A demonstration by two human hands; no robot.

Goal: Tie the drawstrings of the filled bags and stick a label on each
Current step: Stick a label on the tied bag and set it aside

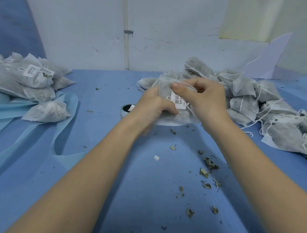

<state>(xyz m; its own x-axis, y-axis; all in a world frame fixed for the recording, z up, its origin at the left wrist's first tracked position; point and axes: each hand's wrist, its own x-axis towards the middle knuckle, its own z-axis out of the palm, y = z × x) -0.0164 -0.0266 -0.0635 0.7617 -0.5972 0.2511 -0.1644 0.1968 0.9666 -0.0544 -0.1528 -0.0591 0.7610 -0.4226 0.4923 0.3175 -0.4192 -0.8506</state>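
I hold a filled white drawstring bag (164, 84) above the middle of the blue table. My left hand (152, 106) grips the bag from the left side and below, fingers curled round it. My right hand (203, 95) comes in from the right, its thumb pressing the top of a white barcode label (178, 100) against the bag's front. A label roll (126, 110) stands on the table just left of my left wrist, partly hidden by it.
A pile of labelled bags (32, 78) lies at the far left on light-blue cloth (33, 127). A larger heap of bags (267, 108) with loose strings fills the right side. Dried leaf bits (208, 165) are scattered near my right forearm. A wall stands close behind.
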